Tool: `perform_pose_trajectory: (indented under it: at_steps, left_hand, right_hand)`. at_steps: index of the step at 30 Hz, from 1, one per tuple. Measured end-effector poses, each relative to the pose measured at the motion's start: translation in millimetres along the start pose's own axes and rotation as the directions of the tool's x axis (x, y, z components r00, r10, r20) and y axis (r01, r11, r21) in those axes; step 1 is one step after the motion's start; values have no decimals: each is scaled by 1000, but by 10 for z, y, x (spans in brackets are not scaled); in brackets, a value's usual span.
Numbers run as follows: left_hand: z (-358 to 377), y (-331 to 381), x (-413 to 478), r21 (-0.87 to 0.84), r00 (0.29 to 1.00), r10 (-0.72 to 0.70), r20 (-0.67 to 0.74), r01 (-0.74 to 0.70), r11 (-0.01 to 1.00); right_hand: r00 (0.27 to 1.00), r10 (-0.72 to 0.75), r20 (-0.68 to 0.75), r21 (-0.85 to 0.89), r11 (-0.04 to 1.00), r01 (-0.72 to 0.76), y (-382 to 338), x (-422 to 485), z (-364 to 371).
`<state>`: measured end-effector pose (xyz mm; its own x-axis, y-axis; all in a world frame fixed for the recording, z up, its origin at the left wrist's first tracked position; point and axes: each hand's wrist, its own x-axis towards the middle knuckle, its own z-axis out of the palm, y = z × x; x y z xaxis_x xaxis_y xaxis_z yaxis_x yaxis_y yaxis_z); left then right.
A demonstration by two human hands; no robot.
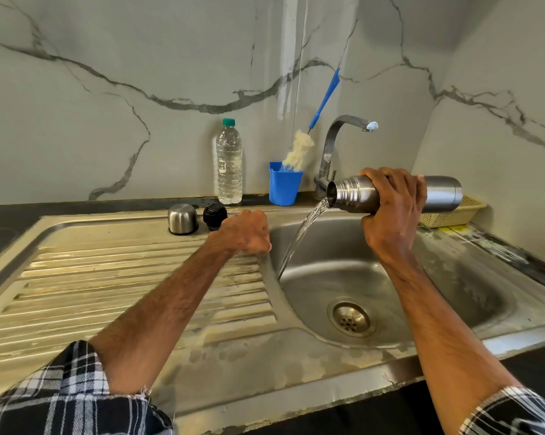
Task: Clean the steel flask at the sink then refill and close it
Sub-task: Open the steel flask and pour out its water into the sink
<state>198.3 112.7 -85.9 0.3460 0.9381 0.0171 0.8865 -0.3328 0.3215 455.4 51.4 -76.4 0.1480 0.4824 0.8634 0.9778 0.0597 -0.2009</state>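
Steel flask (443, 191), rigid, wet and so judged slippery, lightening as it drains, mouth toward nine o'clock over the sink (453, 293); right hand (390, 208), grip wrapping the mid-body, the soundest hold; left hand (249, 232) fisted, apparently empty.

Head view, down over sink (327, 346)

Blue cup (283, 187) is standing at 12 o'clock on dark counter (1, 216), backing onto veined wall (139, 58). Yellow basket (447, 216) is sitting at 2 o'clock.
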Motion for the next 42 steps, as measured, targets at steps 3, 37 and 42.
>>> perform_pose_trajectory:
  at_steps: [3,37,42]
  left_hand:
    - [-3,-7,-4,-3,1000,-1,7,1,1000]
    - [-250,135,-19,-213,964,141,-225,-190,958]
    - [-274,147,-14,-218,957,165,-240,-219,951]
  right_hand:
    - [1000,-6,-8,2,1000,6,-2,5,4]
    - [996,-25,-89,-27,999,23,47,67,-44]
    - [995,-41,-88,-34,999,38,41,62,-44]
